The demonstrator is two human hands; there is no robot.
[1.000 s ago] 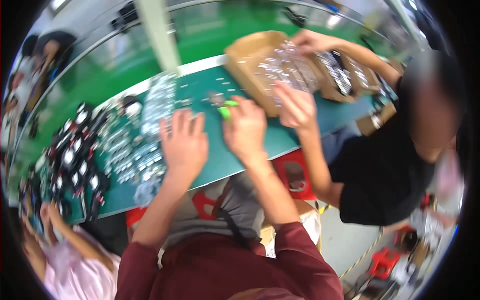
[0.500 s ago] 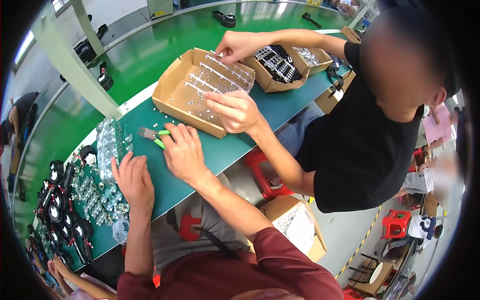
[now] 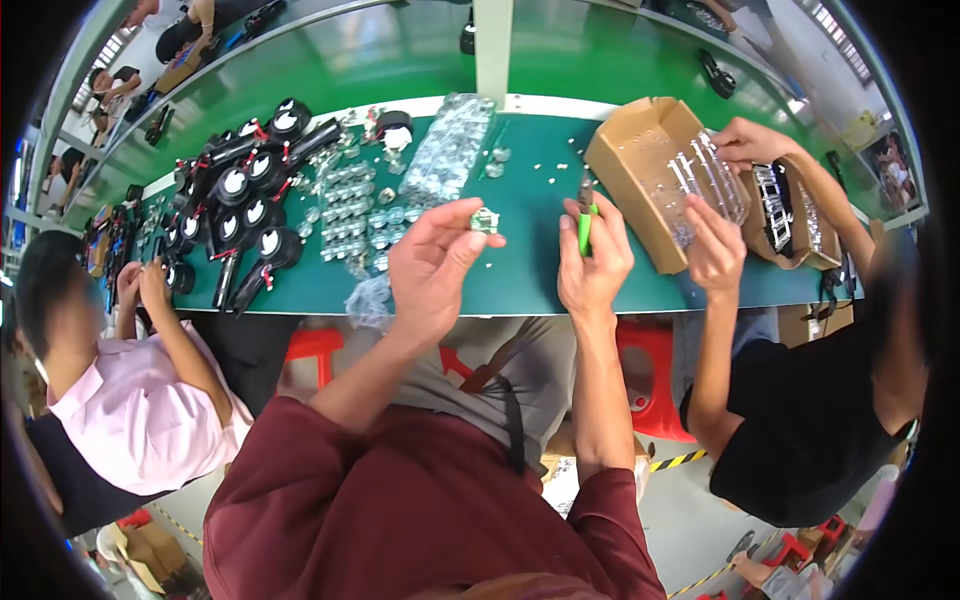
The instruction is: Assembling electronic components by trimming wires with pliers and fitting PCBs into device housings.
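Head view: your left hand (image 3: pixel 432 258) pinches a small part (image 3: pixel 485 220) between thumb and fingertips above the table (image 3: pixel 525 280), seemingly to keep it in sight. Your right hand (image 3: pixel 597 262) has its fingers closed round the green-handled cutters (image 3: pixel 585 228), tips pointing away, likely so the handles sit in your palm. Beyond, clear parts (image 3: pixel 347 218) stand in rows, apparently for counting; farther lies a clear pack (image 3: pixel 448 150).

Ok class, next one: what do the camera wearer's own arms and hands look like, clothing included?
Both the left hand and the right hand are bare, with no gloves, watch or bracelet visible. The forearms are uncovered too. Plain maroon short sleeves cover the upper arms, with no markings visible.
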